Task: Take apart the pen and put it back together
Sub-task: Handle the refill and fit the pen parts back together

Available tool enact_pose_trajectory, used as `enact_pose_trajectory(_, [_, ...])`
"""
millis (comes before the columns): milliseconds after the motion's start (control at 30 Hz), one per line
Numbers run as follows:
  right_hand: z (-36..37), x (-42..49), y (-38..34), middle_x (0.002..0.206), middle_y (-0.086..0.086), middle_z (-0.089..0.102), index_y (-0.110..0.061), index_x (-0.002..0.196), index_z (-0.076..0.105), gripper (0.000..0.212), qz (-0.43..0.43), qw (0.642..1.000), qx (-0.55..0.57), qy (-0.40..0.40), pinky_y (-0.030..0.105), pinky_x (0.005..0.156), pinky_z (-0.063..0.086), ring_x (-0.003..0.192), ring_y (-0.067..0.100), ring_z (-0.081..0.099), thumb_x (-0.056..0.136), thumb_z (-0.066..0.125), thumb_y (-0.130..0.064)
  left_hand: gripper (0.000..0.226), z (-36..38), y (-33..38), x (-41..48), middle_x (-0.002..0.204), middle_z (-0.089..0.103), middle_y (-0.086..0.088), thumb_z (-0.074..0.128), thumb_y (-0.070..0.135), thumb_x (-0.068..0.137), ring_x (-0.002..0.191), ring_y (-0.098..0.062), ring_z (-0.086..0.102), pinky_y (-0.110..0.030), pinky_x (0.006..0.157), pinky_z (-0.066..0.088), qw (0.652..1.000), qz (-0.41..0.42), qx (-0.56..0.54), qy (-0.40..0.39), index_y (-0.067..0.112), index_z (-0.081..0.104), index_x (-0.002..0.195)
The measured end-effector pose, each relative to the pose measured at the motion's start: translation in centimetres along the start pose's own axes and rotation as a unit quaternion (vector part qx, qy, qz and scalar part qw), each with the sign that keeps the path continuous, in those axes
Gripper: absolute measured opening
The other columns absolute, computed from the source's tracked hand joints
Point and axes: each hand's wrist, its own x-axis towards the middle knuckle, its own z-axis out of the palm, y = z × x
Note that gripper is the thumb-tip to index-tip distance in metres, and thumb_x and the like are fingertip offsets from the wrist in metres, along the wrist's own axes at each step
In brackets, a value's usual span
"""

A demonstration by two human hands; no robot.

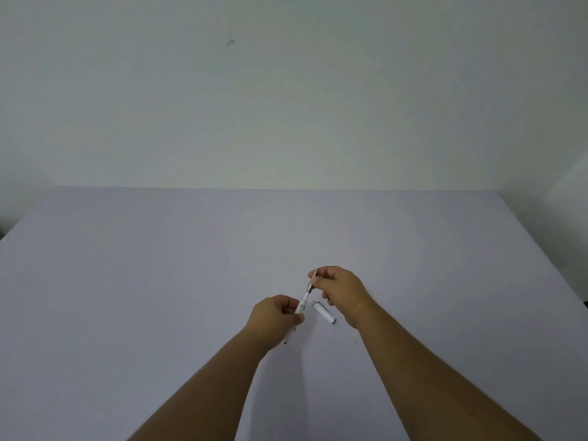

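A white pen (304, 297) with silver trim is held tilted above the table, its tip end up and to the right. My left hand (276, 316) grips the white barrel, whose lower end pokes out below the hand near the table. My right hand (342, 289) pinches the silver front section and tip between thumb and fingers. The two parts still meet in one line; whether they are joined I cannot tell. The white pen cap (324, 311) with silver ends lies on the table between my hands, just under my right palm.
The table (159, 281) is covered in pale lilac and ends at a plain light wall at the back. Its right edge runs diagonally at far right, its left corner at far left.
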Motion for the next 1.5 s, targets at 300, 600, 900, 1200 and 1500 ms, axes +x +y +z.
enact_pose_trajectory(300, [-0.1,-0.6,-0.5,0.083,-0.002,0.069,-0.012,0.096,0.068,0.015,0.02,0.998,-0.046,-0.033,0.023,0.06,0.045,0.063,0.011,0.05,0.087,0.063,-0.024,0.01,-0.5,1.2,-0.9,0.072,0.066,0.002,0.068,0.011,0.084,0.062,-0.01,0.06,-0.019,0.056,0.051,1.0,0.026,-0.014,0.01,0.019,0.069,0.09])
enact_pose_trajectory(600, [0.9,-0.8,-0.9,0.075,0.002,0.058,-0.011,0.073,0.057,0.036,0.045,0.995,-0.092,0.008,0.026,0.063,0.042,0.064,0.014,0.049,0.08,0.068,-0.045,0.009,-0.4,1.6,-1.5,0.076,0.065,0.002,0.069,0.012,0.083,0.062,-0.006,0.057,-0.009,0.041,0.045,0.998,0.043,0.029,0.027,0.017,0.068,0.091])
enact_pose_trajectory(900, [0.4,-1.0,-1.4,0.081,-0.002,0.06,-0.017,0.074,0.056,0.029,0.051,0.996,-0.067,-0.007,0.027,0.064,0.041,0.064,0.013,0.047,0.081,0.067,-0.043,0.01,-0.7,2.1,-1.7,0.073,0.064,0.002,0.071,0.012,0.082,0.063,-0.01,0.059,-0.018,0.053,0.045,0.999,0.039,0.021,0.022,0.016,0.067,0.09])
enact_pose_trajectory(1200, [-0.8,-1.2,-1.8,0.082,-0.005,0.059,-0.017,0.08,0.06,0.022,0.044,0.997,-0.056,-0.037,0.024,0.066,0.039,0.071,0.008,0.048,0.083,0.067,-0.038,0.014,-0.2,2.6,-1.9,0.071,0.064,0.003,0.072,0.011,0.08,0.066,-0.013,0.06,-0.022,0.061,0.048,0.999,0.035,0.011,0.013,0.023,0.065,0.078])
enact_pose_trajectory(1500, [-1.4,-1.7,-2.0,0.088,-0.004,0.062,-0.017,0.082,0.061,0.027,0.056,0.995,-0.066,-0.051,0.023,0.061,0.038,0.07,0.011,0.047,0.084,0.064,-0.044,0.008,0.2,3.4,-2.2,0.072,0.062,0.004,0.069,0.013,0.082,0.061,-0.008,0.057,-0.015,0.046,0.042,0.997,0.053,0.046,0.017,0.018,0.065,0.085])
